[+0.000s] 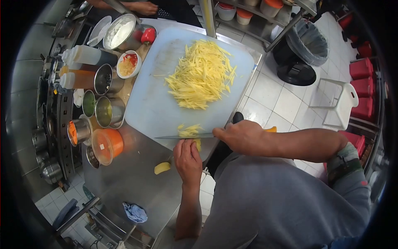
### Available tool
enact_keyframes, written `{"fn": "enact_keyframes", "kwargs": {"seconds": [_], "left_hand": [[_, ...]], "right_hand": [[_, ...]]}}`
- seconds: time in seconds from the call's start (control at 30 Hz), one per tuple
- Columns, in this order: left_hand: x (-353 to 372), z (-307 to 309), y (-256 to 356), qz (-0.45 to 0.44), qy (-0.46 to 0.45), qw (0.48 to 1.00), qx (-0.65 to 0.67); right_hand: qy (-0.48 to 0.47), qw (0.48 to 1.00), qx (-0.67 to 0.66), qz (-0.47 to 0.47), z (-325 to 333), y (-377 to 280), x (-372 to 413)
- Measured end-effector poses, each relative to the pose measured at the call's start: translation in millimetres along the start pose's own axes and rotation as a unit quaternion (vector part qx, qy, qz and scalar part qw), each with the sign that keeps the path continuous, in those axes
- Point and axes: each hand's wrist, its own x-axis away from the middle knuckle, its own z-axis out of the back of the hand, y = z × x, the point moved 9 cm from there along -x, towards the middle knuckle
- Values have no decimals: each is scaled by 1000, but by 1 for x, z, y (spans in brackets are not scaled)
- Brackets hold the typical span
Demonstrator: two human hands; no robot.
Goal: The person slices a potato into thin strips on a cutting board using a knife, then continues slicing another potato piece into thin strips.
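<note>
My right hand (pixel 238 137) is closed around the handle of a kitchen knife (pixel 204 135), its blade lying across the near end of a white cutting board (pixel 145 106). Against the blade, my left hand (pixel 187 159) presses curled fingers on a yellow piece (pixel 198 145), perhaps potato, partly hidden under them. Just beyond the blade lies a small bunch of fresh-cut yellow strips (pixel 190 130). A large heap of thin yellow strips (pixel 201 76) covers the far part of the board. On the steel table, left of my left hand, rests another yellow chunk (pixel 162 167).
Steel pots (pixel 110 112), squeeze bottles (pixel 89 56), a bowl of chopped garnish (pixel 129 64) and an orange tub (pixel 108 145) crowd the board's left side. A blue cloth (pixel 135 212) lies on the steel table (pixel 124 182). Another person's hand (pixel 145 8) shows at top.
</note>
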Motion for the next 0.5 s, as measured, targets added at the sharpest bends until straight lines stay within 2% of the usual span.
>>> {"fn": "enact_keyframes", "kwargs": {"seconds": [0.33,0.43,0.5], "left_hand": [[1,-2,-8,11,12,1000,11],[8,1,-5,1,23,1000,17],[4,1,-4,-3,39,999,12]], "right_hand": [[-9,1000,-5,17,8,-9,9],[-69,996,-28,-50,-5,9,3],[-43,999,2,-24,-1,2,-7]]}}
